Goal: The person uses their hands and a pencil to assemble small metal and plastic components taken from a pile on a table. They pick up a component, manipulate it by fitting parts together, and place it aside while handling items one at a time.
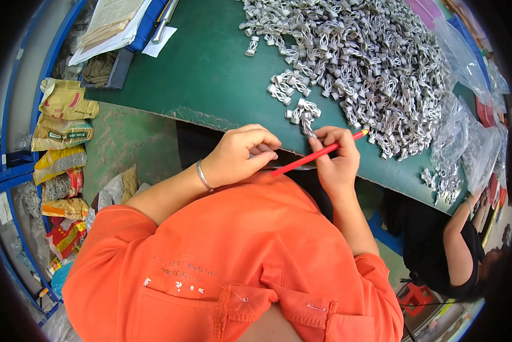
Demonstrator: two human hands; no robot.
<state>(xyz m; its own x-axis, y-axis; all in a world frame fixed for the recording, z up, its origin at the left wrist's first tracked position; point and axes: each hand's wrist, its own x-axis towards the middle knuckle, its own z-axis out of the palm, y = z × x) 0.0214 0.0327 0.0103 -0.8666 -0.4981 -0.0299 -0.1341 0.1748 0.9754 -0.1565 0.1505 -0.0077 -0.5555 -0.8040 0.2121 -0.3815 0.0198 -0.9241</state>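
Observation:
My right hand (337,157) is closed around a slim red pen-like stick (307,159) with a yellow end, which slants across the palm. Its thumb and fingertips meet a small grey looped piece (306,127) at the table's near edge. To the left, my left hand (241,153) has its fingers curled in toward the thumb; whatever may be between them is hidden. A few more grey looped pieces (288,85) lie in a small group just beyond my right hand. Behind them spreads a large heap of the same pieces (375,62).
The green table (204,68) has a worn near edge. A grey bin (119,68), papers (105,28) and a metal tool (163,23) sit at far left. Clear plastic bags (452,128) lie at right, beside another person's arm (458,245). Printed sacks (65,134) fill the left side.

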